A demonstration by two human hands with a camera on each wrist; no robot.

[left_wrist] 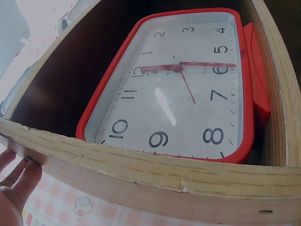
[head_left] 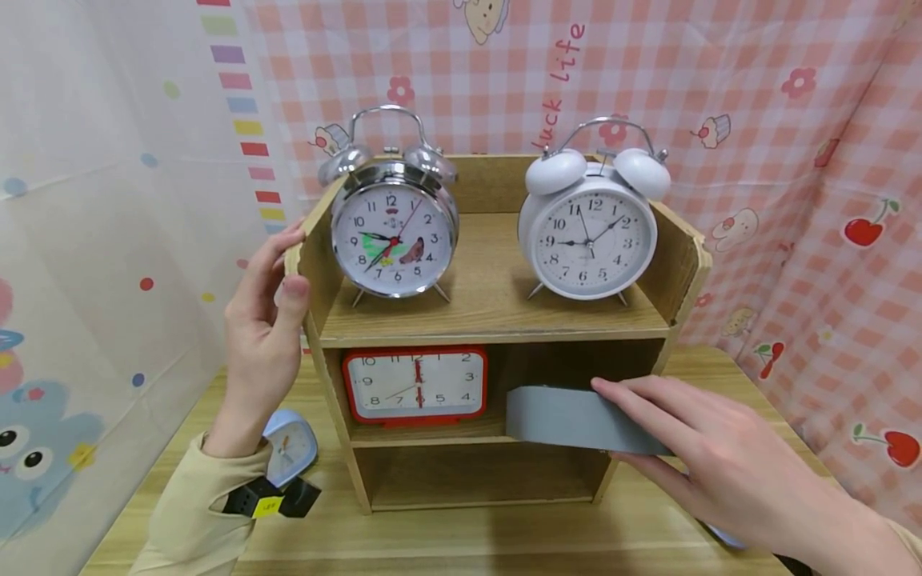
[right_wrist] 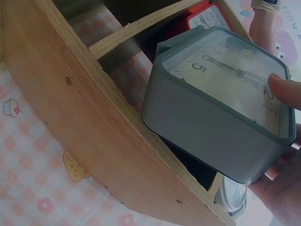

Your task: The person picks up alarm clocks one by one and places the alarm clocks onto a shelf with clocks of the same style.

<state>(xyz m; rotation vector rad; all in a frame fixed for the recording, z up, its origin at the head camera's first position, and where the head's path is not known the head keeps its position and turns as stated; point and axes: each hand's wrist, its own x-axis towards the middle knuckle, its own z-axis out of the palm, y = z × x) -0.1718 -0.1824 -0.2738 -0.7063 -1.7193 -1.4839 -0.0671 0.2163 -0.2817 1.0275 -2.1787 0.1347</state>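
Observation:
My right hand (head_left: 720,448) grips a grey desk clock (head_left: 576,418) at the right half of the shelf unit's middle compartment. In the right wrist view the thumb (right_wrist: 284,92) lies on the clock's face (right_wrist: 230,75), and other fingers are behind its body. The fingers of my left hand (head_left: 262,336) touch the outer left side of the wooden shelf unit (head_left: 497,326), with the thumb at its front edge. A red rectangular clock (head_left: 415,386) stands in the middle compartment's left half, close to the left panel in the left wrist view.
On the top shelf stand a silver twin-bell alarm clock (head_left: 394,232) and a white one (head_left: 589,240). A small blue clock (head_left: 291,444) is on the wooden table (head_left: 432,544), partly behind my left wrist. Patterned curtains (head_left: 792,160) hang behind and beside the shelf.

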